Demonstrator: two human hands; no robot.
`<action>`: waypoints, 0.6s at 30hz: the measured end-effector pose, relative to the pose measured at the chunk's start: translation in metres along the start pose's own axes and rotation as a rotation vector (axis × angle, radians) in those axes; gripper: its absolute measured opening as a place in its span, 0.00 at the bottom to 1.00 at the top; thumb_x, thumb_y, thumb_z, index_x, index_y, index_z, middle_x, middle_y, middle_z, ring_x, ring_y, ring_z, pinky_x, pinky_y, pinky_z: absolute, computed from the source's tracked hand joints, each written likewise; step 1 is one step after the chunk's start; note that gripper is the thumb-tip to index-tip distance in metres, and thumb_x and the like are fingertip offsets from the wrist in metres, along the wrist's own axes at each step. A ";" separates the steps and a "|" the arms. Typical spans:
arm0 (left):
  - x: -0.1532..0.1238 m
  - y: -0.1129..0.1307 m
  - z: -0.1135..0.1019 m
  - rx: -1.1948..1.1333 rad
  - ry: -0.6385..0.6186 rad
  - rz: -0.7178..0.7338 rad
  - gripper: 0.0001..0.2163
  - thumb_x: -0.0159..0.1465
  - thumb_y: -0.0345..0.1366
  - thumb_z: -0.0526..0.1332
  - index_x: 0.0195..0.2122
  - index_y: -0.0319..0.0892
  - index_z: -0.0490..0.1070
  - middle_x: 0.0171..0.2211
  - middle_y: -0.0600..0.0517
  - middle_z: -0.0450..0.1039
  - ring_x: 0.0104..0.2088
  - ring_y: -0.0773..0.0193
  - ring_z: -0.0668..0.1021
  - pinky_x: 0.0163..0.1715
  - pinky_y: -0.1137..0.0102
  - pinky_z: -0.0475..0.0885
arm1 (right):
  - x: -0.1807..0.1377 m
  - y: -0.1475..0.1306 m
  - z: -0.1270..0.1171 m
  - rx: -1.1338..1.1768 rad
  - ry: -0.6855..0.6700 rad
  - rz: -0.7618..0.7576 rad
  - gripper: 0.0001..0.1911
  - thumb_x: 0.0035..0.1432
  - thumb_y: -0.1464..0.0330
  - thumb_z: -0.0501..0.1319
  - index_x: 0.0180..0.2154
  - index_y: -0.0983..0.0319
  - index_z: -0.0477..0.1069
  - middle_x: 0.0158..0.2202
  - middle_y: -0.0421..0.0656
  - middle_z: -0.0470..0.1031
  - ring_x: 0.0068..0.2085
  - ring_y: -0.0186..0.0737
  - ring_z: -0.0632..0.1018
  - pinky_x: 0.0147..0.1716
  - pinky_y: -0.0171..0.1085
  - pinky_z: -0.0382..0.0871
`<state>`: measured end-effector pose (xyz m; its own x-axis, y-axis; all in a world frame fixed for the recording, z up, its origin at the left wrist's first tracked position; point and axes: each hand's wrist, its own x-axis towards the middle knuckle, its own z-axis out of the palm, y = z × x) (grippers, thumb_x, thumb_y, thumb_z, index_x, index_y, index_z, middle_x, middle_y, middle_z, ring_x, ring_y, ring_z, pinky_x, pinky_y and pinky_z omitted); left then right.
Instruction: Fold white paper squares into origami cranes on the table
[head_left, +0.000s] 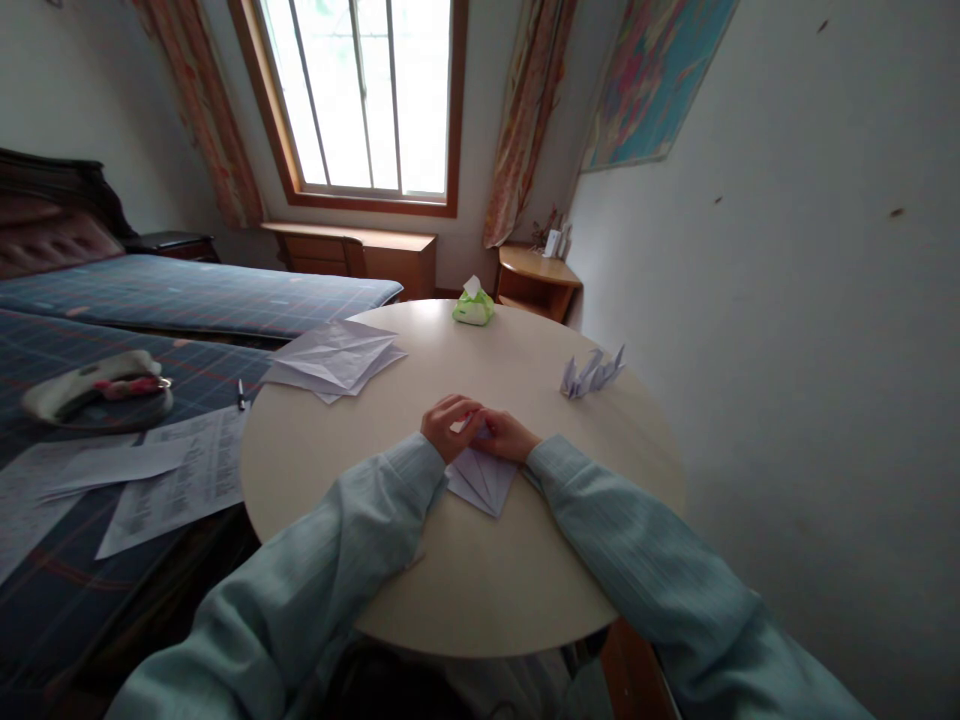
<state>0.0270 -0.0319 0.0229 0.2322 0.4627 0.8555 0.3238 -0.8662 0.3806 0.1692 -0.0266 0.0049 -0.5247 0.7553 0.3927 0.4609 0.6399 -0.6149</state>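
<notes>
A folded sheet of white paper (pixel 484 480) lies on the round table (pixel 420 590) with crease lines running to its near point. My left hand (pixel 452 425) is closed over its far end, thumb and fingers pinched together. My right hand (pixel 504 434) pinches the same end from the other side, and the two hands' fingertips meet. The far tip of the paper is mostly hidden behind my fingers. Folded paper figures (pixel 592 375) stand in a row at the right of the table.
Creased white sheets (pixel 337 355) are stacked at the table's left edge. A green tissue pack (pixel 473 304) sits at the far edge. On the bed at left lie printed papers (pixel 176 480), a pen (pixel 241 394) and a light-coloured bag (pixel 97 390). A wall rises close on the right.
</notes>
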 end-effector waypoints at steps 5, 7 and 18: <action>0.000 0.000 0.000 0.009 0.013 0.015 0.07 0.56 0.33 0.53 0.25 0.39 0.69 0.22 0.51 0.69 0.24 0.71 0.70 0.24 0.76 0.67 | 0.000 -0.003 -0.001 -0.036 -0.008 0.017 0.16 0.41 0.71 0.59 0.37 0.64 0.67 0.35 0.41 0.71 0.34 0.35 0.70 0.33 0.33 0.63; 0.001 -0.001 0.000 0.022 0.014 0.017 0.07 0.56 0.34 0.53 0.25 0.39 0.69 0.22 0.51 0.70 0.25 0.70 0.70 0.24 0.76 0.67 | 0.000 -0.003 -0.002 -0.042 -0.017 0.030 0.15 0.41 0.71 0.59 0.36 0.64 0.67 0.33 0.41 0.71 0.33 0.34 0.70 0.32 0.32 0.63; -0.005 -0.013 0.004 0.071 -0.135 -0.124 0.11 0.57 0.36 0.52 0.40 0.43 0.67 0.28 0.52 0.71 0.26 0.71 0.71 0.26 0.77 0.68 | 0.001 -0.002 -0.003 -0.093 0.070 0.119 0.14 0.42 0.72 0.57 0.36 0.63 0.65 0.30 0.40 0.72 0.29 0.33 0.70 0.29 0.32 0.62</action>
<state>0.0257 -0.0221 0.0122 0.3058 0.5899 0.7473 0.4204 -0.7879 0.4500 0.1696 -0.0265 0.0083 -0.4125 0.8325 0.3699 0.5828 0.5533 -0.5952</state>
